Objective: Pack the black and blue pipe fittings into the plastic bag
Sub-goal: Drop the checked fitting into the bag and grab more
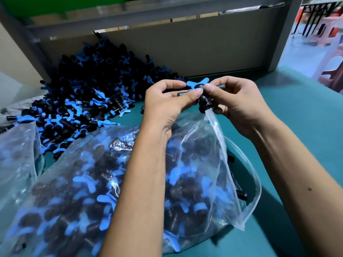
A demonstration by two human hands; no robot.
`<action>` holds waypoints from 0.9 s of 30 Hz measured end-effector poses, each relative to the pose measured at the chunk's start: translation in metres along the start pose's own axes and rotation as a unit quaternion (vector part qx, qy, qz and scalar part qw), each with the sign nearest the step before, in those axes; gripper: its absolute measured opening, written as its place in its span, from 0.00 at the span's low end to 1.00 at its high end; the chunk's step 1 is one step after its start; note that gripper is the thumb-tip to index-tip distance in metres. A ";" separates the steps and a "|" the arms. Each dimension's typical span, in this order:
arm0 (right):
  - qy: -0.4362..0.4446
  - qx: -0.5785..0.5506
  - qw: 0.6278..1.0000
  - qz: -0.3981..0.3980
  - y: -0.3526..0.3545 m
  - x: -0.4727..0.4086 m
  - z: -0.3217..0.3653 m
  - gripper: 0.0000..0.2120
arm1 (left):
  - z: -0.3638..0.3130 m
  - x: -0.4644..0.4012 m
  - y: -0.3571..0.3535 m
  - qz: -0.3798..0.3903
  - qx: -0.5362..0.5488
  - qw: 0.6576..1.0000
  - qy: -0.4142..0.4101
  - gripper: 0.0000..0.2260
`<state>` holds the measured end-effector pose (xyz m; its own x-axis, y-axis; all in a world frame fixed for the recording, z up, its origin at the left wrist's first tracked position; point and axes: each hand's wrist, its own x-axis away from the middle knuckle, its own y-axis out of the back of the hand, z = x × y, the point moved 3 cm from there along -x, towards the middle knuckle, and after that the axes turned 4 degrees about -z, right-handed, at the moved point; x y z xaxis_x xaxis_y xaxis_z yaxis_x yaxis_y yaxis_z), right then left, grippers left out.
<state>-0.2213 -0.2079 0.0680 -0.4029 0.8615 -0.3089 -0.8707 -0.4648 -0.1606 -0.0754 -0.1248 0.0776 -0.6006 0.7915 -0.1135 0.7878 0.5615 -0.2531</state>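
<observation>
Both hands (pixel 202 93) pinch one fitting (pixel 201 91) above the plastic bag (pixel 213 164), whose mouth the right barely holds; slipping, it could spill fittings.

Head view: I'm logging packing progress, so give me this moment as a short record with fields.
left hand: pinches a fitting
right hand: pinches the same fitting and the bag's edge
fitting: black body, blue wing handle, held above the bag mouth
bag: clear, open, already heavily filled with fittings
pile: loose fittings heaped on the table, left of the hands
second bag: far left, partly in view
</observation>
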 end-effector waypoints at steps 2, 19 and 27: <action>0.000 0.003 1.000 -0.027 0.005 -0.001 0.000 0.07 | -0.002 -0.001 0.003 -0.009 -0.003 1.000 -0.006 0.16; -0.001 -0.041 0.995 -0.091 0.015 -0.004 -0.007 0.06 | -0.002 -0.007 0.011 -0.011 -0.008 1.000 -0.015 0.12; 0.111 0.126 0.985 -0.049 -0.001 -0.002 -0.003 0.19 | -0.008 -0.002 -0.003 -0.121 -0.075 0.974 -0.176 0.11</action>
<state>-0.2184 -0.2096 0.0656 -0.2661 0.8214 -0.5044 -0.9559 -0.2922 0.0285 -0.0755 -0.1258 0.0864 -0.7602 0.5141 -0.3972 0.6121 0.7716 -0.1728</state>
